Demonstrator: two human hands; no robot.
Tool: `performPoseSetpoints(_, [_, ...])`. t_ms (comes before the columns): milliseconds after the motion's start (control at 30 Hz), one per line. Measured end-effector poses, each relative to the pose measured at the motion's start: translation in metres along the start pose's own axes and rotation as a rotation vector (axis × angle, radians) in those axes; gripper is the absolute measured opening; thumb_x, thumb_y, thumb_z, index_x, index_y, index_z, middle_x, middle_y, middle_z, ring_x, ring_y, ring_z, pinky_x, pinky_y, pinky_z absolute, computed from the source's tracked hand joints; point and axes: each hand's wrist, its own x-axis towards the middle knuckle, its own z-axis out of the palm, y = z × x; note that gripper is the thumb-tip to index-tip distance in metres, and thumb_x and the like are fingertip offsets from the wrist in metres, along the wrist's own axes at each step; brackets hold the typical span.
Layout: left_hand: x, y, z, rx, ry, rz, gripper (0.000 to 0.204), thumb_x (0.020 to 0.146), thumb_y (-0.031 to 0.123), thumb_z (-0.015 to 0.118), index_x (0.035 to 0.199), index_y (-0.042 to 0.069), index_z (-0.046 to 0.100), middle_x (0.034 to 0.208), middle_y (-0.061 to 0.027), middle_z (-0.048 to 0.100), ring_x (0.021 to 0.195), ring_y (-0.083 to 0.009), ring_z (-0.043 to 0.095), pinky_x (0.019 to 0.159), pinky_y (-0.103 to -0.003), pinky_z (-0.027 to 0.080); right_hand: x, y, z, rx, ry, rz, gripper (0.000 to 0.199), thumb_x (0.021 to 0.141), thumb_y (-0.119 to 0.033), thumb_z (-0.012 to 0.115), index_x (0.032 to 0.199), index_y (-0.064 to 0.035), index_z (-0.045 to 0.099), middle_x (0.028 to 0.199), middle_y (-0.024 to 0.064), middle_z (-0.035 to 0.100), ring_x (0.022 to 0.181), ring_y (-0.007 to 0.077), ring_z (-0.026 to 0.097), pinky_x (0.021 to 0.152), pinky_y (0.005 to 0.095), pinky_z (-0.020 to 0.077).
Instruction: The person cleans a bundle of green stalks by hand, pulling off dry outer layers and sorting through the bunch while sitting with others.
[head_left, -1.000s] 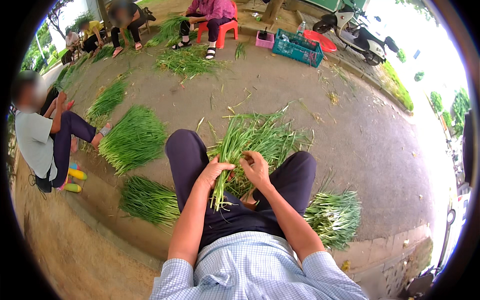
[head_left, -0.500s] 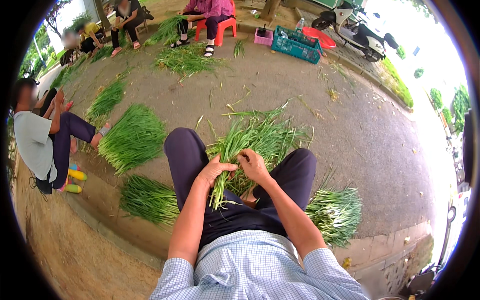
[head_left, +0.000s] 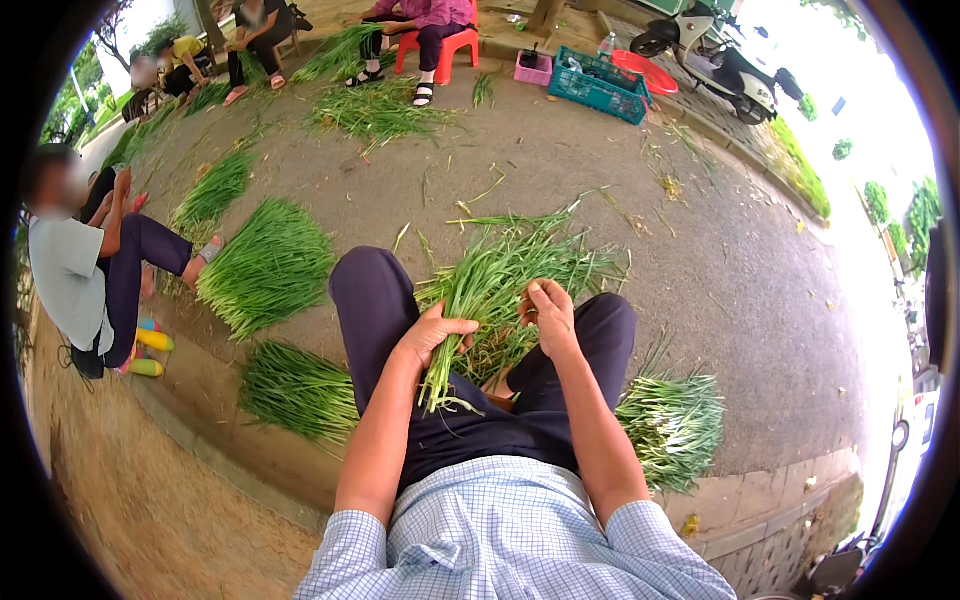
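Note:
My left hand point(head_left: 432, 337) is wrapped round a bunch of chives point(head_left: 440, 383), its pale stalk ends pointing back toward my lap and its green leaves reaching forward. To the right, apart from the bunch, my right hand point(head_left: 549, 318) is raised with thumb and fingers pinched together. Anything between those fingertips is too small to make out. Beneath and beyond both hands, a loose pile of chives point(head_left: 545, 255) spreads over the ground between my knees. Neater heaps lie by my sides: one chive heap point(head_left: 298, 395) at the left and another heap point(head_left: 675, 428) at the right.
A large chive heap point(head_left: 268, 265) lies ahead on the left, near a seated person point(head_left: 70, 270). Farther off, other people sit among chives, one on a red plastic chair point(head_left: 450, 45). A teal crate point(head_left: 598, 92), a pink basket point(head_left: 533, 70) and a scooter point(head_left: 720, 70) stand far right.
My right hand has moved away from the bunch, to the right and slightly forward. The left hand keeps its hold in nearly the same place.

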Motion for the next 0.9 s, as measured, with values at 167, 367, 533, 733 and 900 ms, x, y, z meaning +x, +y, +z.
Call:
performPoseSetpoints(167, [0.001, -0.002, -0.003, -0.018, -0.009, -0.003, 0.039, 0.074, 0.000, 0.067, 0.107, 0.005, 0.048, 0.081, -0.0059, 0.057, 0.057, -0.0142, 0.056, 0.046, -0.025, 0.044, -0.002, -0.019, -0.008, 0.381, 0.008, 0.035, 0.015, 0.094, -0.019, 0.048, 0.092, -0.0044, 0.052, 0.085, 0.0074, 0.060, 0.071, 0.0147, 0.060, 0.055, 0.0279, 0.0521])
performPoseSetpoints(367, [0.001, -0.001, -0.003, -0.042, 0.014, -0.008, 0.037, 0.075, 0.001, 0.067, 0.107, 0.003, 0.047, 0.083, -0.0082, 0.057, 0.058, -0.0153, 0.057, 0.046, -0.026, 0.046, 0.011, -0.019, -0.046, 0.750, -0.039, -0.025, 0.013, 0.094, -0.018, 0.047, 0.094, -0.0058, 0.054, 0.094, 0.0102, 0.063, 0.087, 0.0213, 0.064, 0.070, 0.0352, 0.0560])
performPoseSetpoints(533, [0.003, -0.002, -0.006, -0.056, 0.061, 0.012, 0.034, 0.077, 0.003, 0.066, 0.106, 0.001, 0.047, 0.086, -0.0122, 0.057, 0.059, -0.0162, 0.058, 0.046, -0.026, 0.048, 0.022, -0.020, -0.082, 0.868, 0.084, -0.113, 0.015, 0.093, -0.018, 0.048, 0.092, -0.0045, 0.055, 0.095, 0.0095, 0.064, 0.090, 0.0231, 0.063, 0.076, 0.0361, 0.0551])
performPoseSetpoints(733, [0.011, -0.008, -0.011, -0.090, 0.083, 0.061, 0.031, 0.079, 0.003, 0.065, 0.105, 0.002, 0.048, 0.083, -0.0115, 0.057, 0.059, -0.0159, 0.058, 0.045, -0.026, 0.049, 0.007, 0.012, -0.059, 0.370, 0.281, -0.054, 0.014, 0.091, -0.009, 0.045, 0.086, -0.0018, 0.056, 0.079, 0.0117, 0.063, 0.065, 0.0186, 0.060, 0.062, 0.0326, 0.0531])
performPoseSetpoints(900, [0.011, -0.009, -0.014, -0.058, 0.115, 0.074, 0.029, 0.080, 0.004, 0.064, 0.103, 0.002, 0.048, 0.086, -0.0123, 0.058, 0.059, -0.0161, 0.059, 0.046, -0.027, 0.049, -0.026, 0.054, -0.005, -0.918, -0.268, 0.006, 0.032, 0.074, -0.009, 0.066, 0.102, 0.0042, 0.060, 0.088, 0.0104, 0.064, 0.069, 0.0167, 0.062, 0.057, 0.0280, 0.0514])
